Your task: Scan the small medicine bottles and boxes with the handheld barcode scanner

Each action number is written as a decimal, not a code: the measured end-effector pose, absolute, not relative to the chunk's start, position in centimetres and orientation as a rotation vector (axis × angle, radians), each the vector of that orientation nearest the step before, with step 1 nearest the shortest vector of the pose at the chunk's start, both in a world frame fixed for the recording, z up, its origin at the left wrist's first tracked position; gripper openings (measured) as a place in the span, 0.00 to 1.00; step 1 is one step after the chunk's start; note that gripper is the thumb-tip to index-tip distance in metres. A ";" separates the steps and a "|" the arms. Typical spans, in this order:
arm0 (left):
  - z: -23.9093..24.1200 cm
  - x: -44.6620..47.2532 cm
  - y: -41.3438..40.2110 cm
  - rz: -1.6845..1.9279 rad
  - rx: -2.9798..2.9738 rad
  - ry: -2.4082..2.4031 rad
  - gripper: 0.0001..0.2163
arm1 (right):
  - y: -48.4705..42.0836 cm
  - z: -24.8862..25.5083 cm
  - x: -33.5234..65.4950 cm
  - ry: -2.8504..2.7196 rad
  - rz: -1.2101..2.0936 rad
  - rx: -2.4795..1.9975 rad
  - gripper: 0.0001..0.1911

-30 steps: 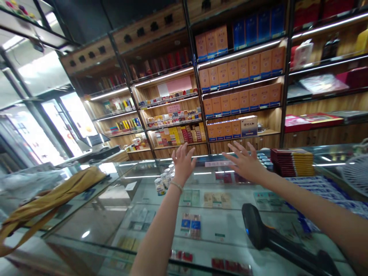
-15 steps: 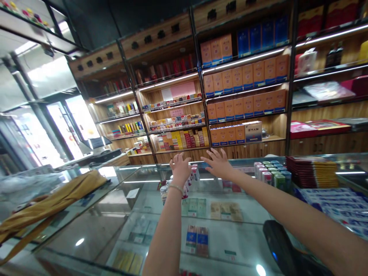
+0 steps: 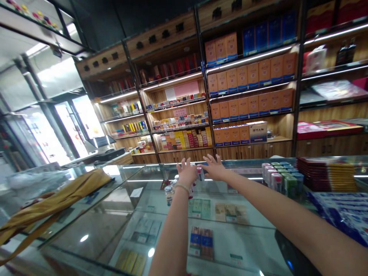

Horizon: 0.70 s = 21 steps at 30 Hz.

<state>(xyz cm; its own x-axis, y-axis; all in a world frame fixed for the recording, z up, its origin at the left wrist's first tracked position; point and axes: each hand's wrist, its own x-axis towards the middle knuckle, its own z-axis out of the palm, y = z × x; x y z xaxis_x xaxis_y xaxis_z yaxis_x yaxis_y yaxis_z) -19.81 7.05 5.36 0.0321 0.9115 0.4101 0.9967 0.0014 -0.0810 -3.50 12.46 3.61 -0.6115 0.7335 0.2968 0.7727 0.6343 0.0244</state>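
Both arms reach out over a glass counter (image 3: 258, 230). My left hand (image 3: 186, 174), with a thin bracelet at the wrist, is over a group of small containers with its fingers apart; it hides most of them. To its left, a few clear white-capped jars (image 3: 169, 196) show on the glass. My right hand (image 3: 215, 169) has its fingers spread, the thumb side close to a small white-and-pink container (image 3: 200, 174). Whether it touches that container I cannot tell. No object shows inside either hand.
Cylindrical tubs (image 3: 276, 182) stand at the right, beside a stack of dark red packets (image 3: 310, 174) and blue-white packages (image 3: 342, 214). A dark scanner-like device (image 3: 287, 249) is under my right forearm. Mustard cloth (image 3: 66, 195) lies left. Stocked shelves (image 3: 253, 103) line the back.
My right hand has moved left and slightly down, nearer the white-and-pink container and my left hand. The view has shifted a little, so the whole scene sits slightly further right.
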 end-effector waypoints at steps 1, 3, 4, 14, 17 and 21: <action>5.2 -19.8 7.1 -0.341 -1.977 -1.936 0.17 | 12.4 3.5 -3.7 -2.599 -0.216 -1.219 0.33; 5.1 -19.8 7.2 -0.338 -1.980 -1.934 0.16 | 12.4 3.5 -3.9 -2.597 -0.216 -1.210 0.31; 5.0 -19.8 7.3 -0.338 -1.977 -1.934 0.15 | 12.3 3.5 -4.1 -2.594 -0.216 -1.204 0.29; 5.4 -19.5 7.1 -0.394 -1.917 -1.912 0.07 | 12.1 4.1 -5.6 -2.514 -0.200 -1.207 0.16; 5.3 -19.6 7.2 -0.389 -1.933 -1.898 0.07 | 11.9 4.1 -5.7 -2.513 -0.212 -1.194 0.16; 5.3 -19.5 7.2 -0.374 -1.955 -1.883 0.07 | 11.7 3.9 -5.6 -2.518 -0.250 -1.159 0.16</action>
<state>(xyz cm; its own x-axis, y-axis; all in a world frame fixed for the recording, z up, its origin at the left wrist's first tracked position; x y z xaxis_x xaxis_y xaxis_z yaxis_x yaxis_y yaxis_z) -19.55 7.19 5.28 0.0573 0.8884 0.4554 0.9950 -0.0135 -0.0989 -5.56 11.68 3.94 -0.6004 0.6983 0.3898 0.7613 0.6484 0.0110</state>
